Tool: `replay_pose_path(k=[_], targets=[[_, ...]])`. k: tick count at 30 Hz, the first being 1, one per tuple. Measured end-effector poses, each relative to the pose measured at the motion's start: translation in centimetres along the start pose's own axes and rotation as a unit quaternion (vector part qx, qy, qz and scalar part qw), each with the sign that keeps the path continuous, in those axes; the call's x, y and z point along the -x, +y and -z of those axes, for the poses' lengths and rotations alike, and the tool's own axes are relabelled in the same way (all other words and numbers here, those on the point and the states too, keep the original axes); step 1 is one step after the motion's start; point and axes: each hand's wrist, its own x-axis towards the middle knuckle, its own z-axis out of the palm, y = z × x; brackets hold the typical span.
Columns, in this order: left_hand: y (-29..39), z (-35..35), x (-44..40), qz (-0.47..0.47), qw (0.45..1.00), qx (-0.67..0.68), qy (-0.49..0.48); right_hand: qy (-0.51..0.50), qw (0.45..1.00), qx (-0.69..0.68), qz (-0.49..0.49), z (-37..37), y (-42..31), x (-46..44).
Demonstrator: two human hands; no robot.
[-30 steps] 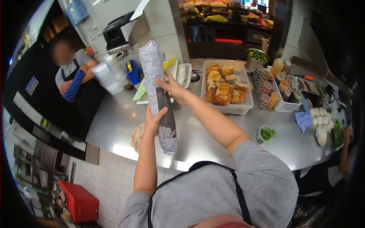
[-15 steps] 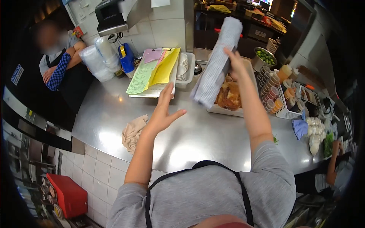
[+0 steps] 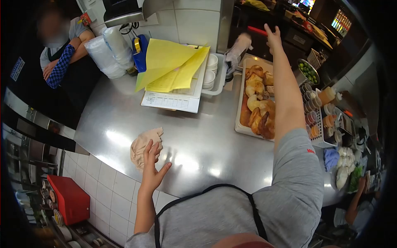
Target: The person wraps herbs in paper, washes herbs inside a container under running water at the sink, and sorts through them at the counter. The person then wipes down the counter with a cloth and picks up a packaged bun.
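My right hand [image 3: 273, 39] is stretched out beyond the far end of a white tray [image 3: 238, 120] of roasted chicken pieces [image 3: 258, 99]. Its fingers are apart and it holds nothing. Just left of it is a pale grey, crumpled bundle [image 3: 237, 51]; whether this is the striped cloth seen before, I cannot tell. A red stick-like thing [image 3: 257, 30] shows near my fingertips. My left hand [image 3: 153, 167] hovers open over the counter's front edge, at the right side of a crumpled beige cloth [image 3: 142, 144]. Whether it touches the cloth is unclear.
Yellow papers [image 3: 175, 62] lie on white sheets beside stacked small white dishes [image 3: 209, 76]. Plastic-wrapped packs [image 3: 107, 53] stand at left, near a person with folded arms [image 3: 62, 62]. Sauce cups [image 3: 312, 103], a white basket [image 3: 319, 126] and a bowl of green fruit [image 3: 307, 72] line the right.
The striped, rolled cloth has left my right hand, which has reached farther away and opened. My left hand has come back toward me, beside the beige cloth. A yellow sheet has lifted over the green one.
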Motion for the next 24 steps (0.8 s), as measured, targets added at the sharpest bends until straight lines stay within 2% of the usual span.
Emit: replay_pose_path(k=[2, 3, 5, 7, 9, 11, 13, 15, 16, 17, 18, 20, 22, 24], targets=[[0.7, -0.3, -0.2, -0.026, 0.999, -0.004, -0.024, -0.196, 0.980, -0.018, 0.035, 3.6, -1.5, 3.4], [1.1, -0.4, -0.4, -0.050, 0.998, -0.014, -0.045, -0.184, 0.982, -0.013, 0.035, 5.4, -2.1, 4.8], [1.8, -0.7, -0.7, -0.089, 0.994, -0.024, -0.057, -0.273, 0.957, -0.037, 0.088, 10.2, -2.3, 8.6], [2.4, -0.6, -0.8, -0.129, 0.986, -0.037, -0.098, -0.274, 0.951, -0.103, 0.099, 16.7, -3.1, 13.9], [2.6, -0.8, -0.5, -0.156, 0.985, -0.005, -0.076, -0.191, 0.971, -0.003, 0.146, 25.3, -4.1, 19.9], [2.6, -0.9, 0.3, -0.158, 0.981, 0.013, -0.109, -0.056, 0.991, -0.008, 0.119, 34.3, -2.5, 24.6], [2.0, -1.1, 0.5, -0.154, 0.978, 0.004, -0.141, 0.117, 0.991, 0.055, 0.042, 41.6, -2.5, 30.3], [1.5, -1.4, 0.9, -0.169, 0.971, 0.004, -0.169, 0.231, 0.959, 0.154, -0.049, 48.4, -0.6, 34.8], [1.6, -1.7, 1.0, -0.173, 0.966, -0.003, -0.194, 0.235, 0.958, 0.157, -0.050, 48.9, -0.4, 36.7], [1.8, -2.1, 1.1, -0.176, 0.960, -0.009, -0.217, 0.233, 0.956, 0.151, -0.093, 49.3, -0.3, 38.3], [2.2, -2.6, 1.3, -0.171, 0.961, -0.008, -0.219, 0.227, 0.953, 0.146, -0.140, 49.7, 0.0, 39.4], [3.9, -3.6, 1.6, -0.226, 0.941, -0.007, -0.250, 0.091, 0.929, 0.310, -0.179, 49.0, 1.6, 39.7], [5.7, -4.9, 2.5, -0.235, 0.940, -0.005, -0.246, -0.002, 0.951, 0.297, -0.090, 46.0, 4.6, 39.4], [7.5, -6.1, 3.8, -0.252, 0.935, 0.006, -0.249, -0.079, 0.906, 0.415, 0.028, 43.8, 8.4, 38.2]])
